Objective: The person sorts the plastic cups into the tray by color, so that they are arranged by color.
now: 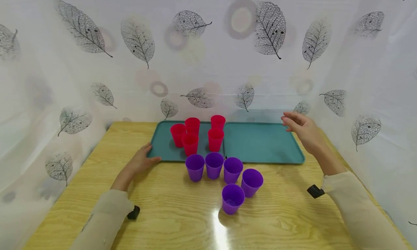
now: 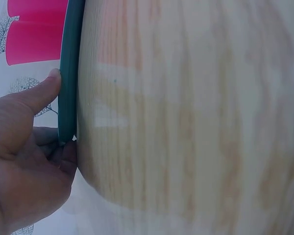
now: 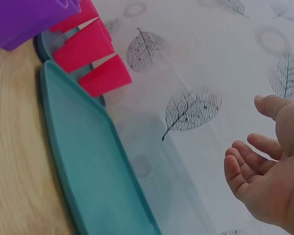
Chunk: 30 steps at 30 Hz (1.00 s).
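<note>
My left hand [image 1: 140,160] grips the front left corner of the left teal tray [image 1: 159,141]. In the left wrist view the thumb [image 2: 48,88] lies against the tray's edge [image 2: 68,93], with fingers curled at the corner. Several red cups [image 1: 190,145] stand upright on this tray. My right hand [image 1: 304,132] is raised over the right end of the right teal tray [image 1: 260,143]; its fingers are loosely bent and hold nothing. No cups stand on that right tray. Several purple cups [image 1: 232,170] stand upright on the table in front of the trays.
The two trays lie side by side along the back of the wooden table [image 1: 169,213]. A white curtain with leaf prints [image 1: 208,61] hangs behind and at both sides. Dark straps [image 1: 315,191] show at both wrists.
</note>
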{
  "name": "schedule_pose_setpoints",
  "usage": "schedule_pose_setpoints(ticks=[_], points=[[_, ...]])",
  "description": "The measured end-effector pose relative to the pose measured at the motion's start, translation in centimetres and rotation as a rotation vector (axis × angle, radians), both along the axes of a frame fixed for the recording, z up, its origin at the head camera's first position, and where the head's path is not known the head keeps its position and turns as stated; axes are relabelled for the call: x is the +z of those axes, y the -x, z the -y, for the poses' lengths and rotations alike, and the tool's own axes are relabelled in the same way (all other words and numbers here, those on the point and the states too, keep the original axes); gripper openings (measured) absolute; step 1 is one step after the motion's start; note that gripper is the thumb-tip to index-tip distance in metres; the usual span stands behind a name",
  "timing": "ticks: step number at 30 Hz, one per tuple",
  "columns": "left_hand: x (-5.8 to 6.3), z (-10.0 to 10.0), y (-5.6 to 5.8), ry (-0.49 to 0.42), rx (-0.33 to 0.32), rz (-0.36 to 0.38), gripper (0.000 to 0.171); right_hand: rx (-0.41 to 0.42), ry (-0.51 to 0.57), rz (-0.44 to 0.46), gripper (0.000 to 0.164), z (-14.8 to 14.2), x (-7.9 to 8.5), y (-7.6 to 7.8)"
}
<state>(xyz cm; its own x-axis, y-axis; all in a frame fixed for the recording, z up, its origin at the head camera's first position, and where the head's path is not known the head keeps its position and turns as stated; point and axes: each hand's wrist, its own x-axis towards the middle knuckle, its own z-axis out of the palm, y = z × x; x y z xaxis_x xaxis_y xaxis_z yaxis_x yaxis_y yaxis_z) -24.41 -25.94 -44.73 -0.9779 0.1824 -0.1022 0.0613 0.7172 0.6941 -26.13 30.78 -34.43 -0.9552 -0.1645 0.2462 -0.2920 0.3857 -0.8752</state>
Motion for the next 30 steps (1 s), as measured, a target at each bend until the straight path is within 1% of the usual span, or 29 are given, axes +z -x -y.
schedule_pose_setpoints(ticks=[3,8,11,15,21,27,30], points=[[0.0,0.0,0.0,-0.013,0.008,0.011,0.079,-0.033,-0.032,0.026,0.063,-1.0,-0.6,-0.1],[0.0,0.0,0.1,-0.019,0.022,0.032,0.081,-0.066,-0.087,0.042,0.064,-2.4,-1.9,-0.1],[0.0,0.0,0.1,-0.014,0.022,0.034,0.08,-0.09,-0.092,0.042,0.062,-3.0,-2.7,-0.1],[0.0,0.0,0.1,-0.007,0.015,0.027,0.08,-0.102,-0.089,0.05,0.061,-3.6,-3.7,-0.4],[0.0,0.0,0.1,0.004,0.008,0.021,0.081,-0.143,-0.181,0.108,0.068,-4.7,-5.4,-1.3],[0.1,0.0,0.1,0.004,0.0,0.011,0.081,-0.214,-0.247,0.098,0.064,-5.5,-6.6,-1.9],[0.1,0.0,0.1,0.011,-0.001,0.007,0.08,-0.231,-0.297,0.121,0.065,-5.8,-7.1,-2.1]])
